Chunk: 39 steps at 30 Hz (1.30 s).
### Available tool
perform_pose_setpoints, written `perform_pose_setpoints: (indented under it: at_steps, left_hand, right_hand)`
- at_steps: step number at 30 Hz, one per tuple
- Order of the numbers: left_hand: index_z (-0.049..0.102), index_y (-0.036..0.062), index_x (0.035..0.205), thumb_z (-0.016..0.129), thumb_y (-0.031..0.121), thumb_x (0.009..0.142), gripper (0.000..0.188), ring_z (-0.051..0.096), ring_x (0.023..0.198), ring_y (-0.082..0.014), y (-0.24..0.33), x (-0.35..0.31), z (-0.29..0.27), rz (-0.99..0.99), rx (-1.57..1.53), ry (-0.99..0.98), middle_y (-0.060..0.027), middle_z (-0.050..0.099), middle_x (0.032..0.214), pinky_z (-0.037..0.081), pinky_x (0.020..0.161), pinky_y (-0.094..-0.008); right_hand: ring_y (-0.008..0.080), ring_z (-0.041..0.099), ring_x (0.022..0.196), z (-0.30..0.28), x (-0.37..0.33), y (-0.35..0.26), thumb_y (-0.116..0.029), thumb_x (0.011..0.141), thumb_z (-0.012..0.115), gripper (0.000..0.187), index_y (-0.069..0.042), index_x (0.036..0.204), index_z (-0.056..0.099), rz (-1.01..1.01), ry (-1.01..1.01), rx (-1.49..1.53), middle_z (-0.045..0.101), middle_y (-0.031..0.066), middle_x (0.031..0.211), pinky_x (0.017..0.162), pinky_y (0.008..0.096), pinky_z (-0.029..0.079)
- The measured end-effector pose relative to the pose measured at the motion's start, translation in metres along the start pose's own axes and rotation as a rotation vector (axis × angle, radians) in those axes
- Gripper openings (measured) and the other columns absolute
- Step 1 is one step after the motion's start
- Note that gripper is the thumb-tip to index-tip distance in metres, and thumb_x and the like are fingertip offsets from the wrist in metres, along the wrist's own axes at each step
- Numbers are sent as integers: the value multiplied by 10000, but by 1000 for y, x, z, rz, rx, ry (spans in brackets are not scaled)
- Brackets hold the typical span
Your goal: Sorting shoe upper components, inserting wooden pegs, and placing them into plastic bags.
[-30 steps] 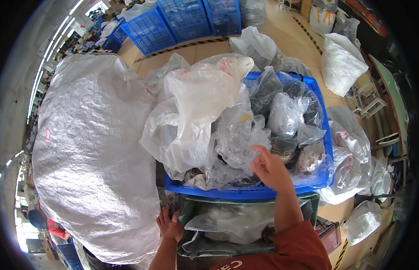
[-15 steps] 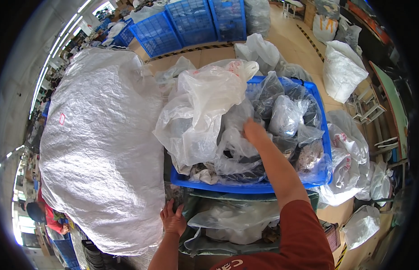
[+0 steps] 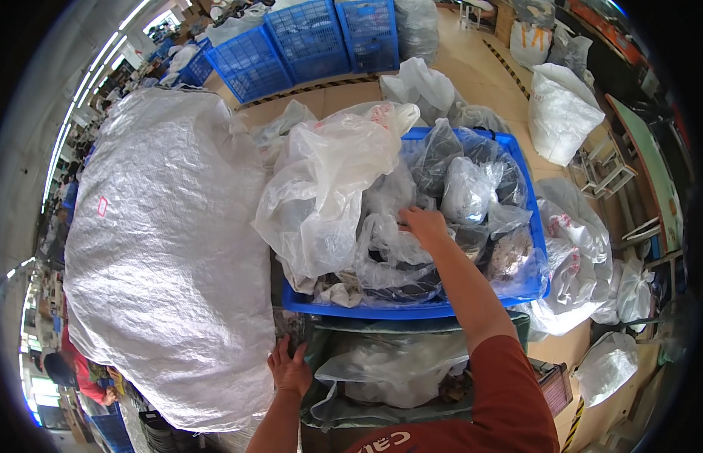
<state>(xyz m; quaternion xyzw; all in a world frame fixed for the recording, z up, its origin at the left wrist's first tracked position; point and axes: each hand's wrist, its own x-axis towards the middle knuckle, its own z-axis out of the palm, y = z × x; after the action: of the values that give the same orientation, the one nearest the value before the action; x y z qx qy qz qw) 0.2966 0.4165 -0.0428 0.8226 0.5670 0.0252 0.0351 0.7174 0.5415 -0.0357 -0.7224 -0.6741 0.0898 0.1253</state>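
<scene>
A blue plastic crate [image 3: 412, 309] holds several clear plastic bags with dark and pale contents. Over its middle my right hand [image 3: 425, 226] has its fingers closed on a clear plastic bag [image 3: 397, 240], with a black curved item showing beneath the film. A large crumpled translucent bag [image 3: 321, 181] is heaped over the crate's left part. Lower down, my left hand [image 3: 289, 370] rests with fingers apart beside a big white woven sack [image 3: 170, 264]. Its fingertips lie at some clear plastic wrapping [image 3: 289, 323] between the sack and the crate.
Below the crate is a green open bag [image 3: 321, 411] with clear plastic inside. Tall blue crates [image 3: 306, 41] stand at the back. White sacks [image 3: 563, 113] and bags lie on the floor to the right, near a small stool [image 3: 610, 172]. Another person [image 3: 83, 374] is at far left.
My right hand has shifted slightly down and left over the crate, and more of its fingers show against the clear bag. The left hand stays in place. The whole view has shifted a little.
</scene>
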Motion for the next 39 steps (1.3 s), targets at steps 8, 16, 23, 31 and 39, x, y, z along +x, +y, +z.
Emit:
perform_pose_setpoints:
  at_steps: [8, 16, 23, 31, 39]
  left_hand:
    - [561, 240, 1066, 588, 80, 645, 451, 352, 1195, -340, -5, -3, -6, -6, -25, 14, -119, 374, 1305, 274, 952, -491]
    - [548, 254, 1080, 594, 94, 664, 449, 343, 1213, -327, -1, 2, -2, 25, -61, -8, -106, 365, 1320, 266, 956, -487]
    - [555, 251, 1079, 591, 79, 654, 459, 350, 1204, -326, -5, -1, -8, -3, -38, -5, -105, 375, 1306, 265, 961, -485]
    - [567, 226, 1064, 586, 64, 633, 461, 355, 1192, -345, -1, -1, -3, 31, -62, 31, -121, 381, 1301, 269, 959, -495]
    - [567, 239, 1040, 598, 70, 632, 442, 365, 1186, -345, -4, 0, -1, 45, -31, 77, -113, 397, 1288, 283, 945, -494]
  right_hand:
    - [138, 516, 844, 21, 24, 37, -248, 810, 600, 202, -92, 912, 523, 639, 48, 1019, 515, 20, 823, 720, 280, 419]
    - [241, 539, 994, 11, -56, 239, -391, 893, 463, 439, -28, 1138, 496, -194, 970, 1649, 552, 129, 1087, 849, 378, 466]
    - [240, 545, 981, 34, -128, 289, -383, 893, 463, 410, -33, 1099, 518, 79, 864, 1637, 564, 120, 1067, 837, 363, 472]
    - [220, 591, 860, 19, -171, 283, -249, 838, 556, 486, 0, 1229, 411, -237, 410, 2394, 573, 111, 1028, 776, 329, 502]
    - [184, 565, 873, -35, -157, 82, -249, 854, 539, 323, -27, 1083, 491, 93, 626, 2128, 570, 88, 1004, 782, 306, 481]
